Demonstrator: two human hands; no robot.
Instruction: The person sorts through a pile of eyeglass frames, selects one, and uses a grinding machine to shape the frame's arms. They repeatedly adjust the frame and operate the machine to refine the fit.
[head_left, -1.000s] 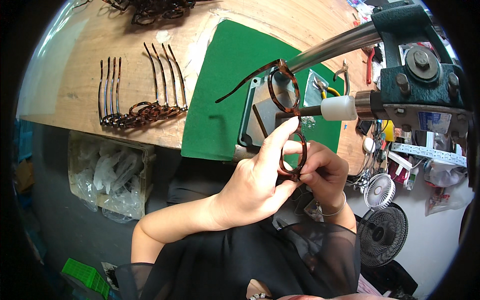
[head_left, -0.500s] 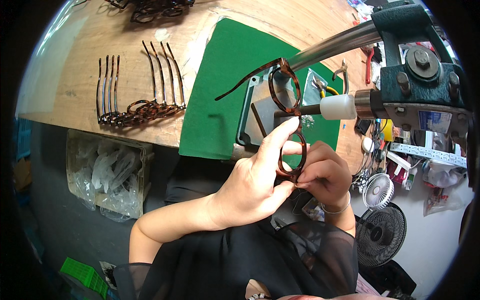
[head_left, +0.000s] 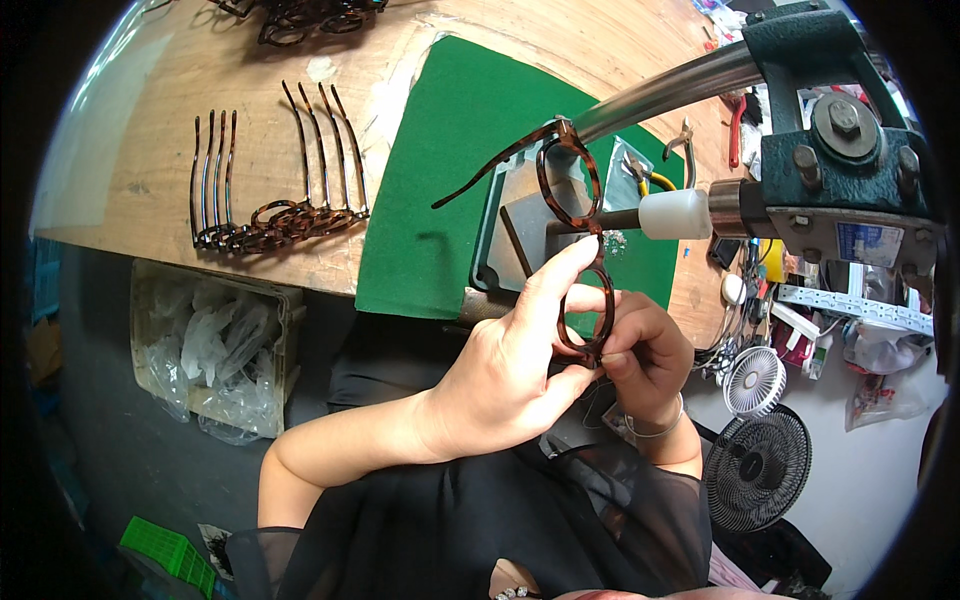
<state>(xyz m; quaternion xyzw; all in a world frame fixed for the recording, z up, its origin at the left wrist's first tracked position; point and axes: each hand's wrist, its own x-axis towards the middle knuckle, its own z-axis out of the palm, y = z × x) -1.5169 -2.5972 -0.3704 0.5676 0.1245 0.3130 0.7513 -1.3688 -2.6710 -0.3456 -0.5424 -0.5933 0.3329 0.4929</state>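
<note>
My left hand (head_left: 515, 350) grips a brown tortoiseshell eyeglass frame (head_left: 543, 172), thumb and index finger closed about its lower rim. The frame stands on end, one rim above the other, and a single temple arm reaches out to the left from its top. At the bottom rim's outer corner, my right hand (head_left: 648, 352) has its thumb and fingers pinched together. Whatever sits between those fingertips is too small to make out. Behind the glasses a small press (head_left: 840, 140) extends a rod with a white collar (head_left: 675, 214) over a metal base plate.
A green mat (head_left: 440, 130) lies under the press base on the wooden table (head_left: 150, 165). Several folded-out tortoiseshell frames (head_left: 290, 228) rest at left, more at the far edge. Pliers (head_left: 655, 180) lie near the press. A bin of plastic bags (head_left: 290, 330) stands below left; fans (head_left: 760, 465) at right.
My right hand has shifted slightly, its fingers turning at the bottom corner of the eyeglass frame. The left hand and the frame stay nearly in place.
</note>
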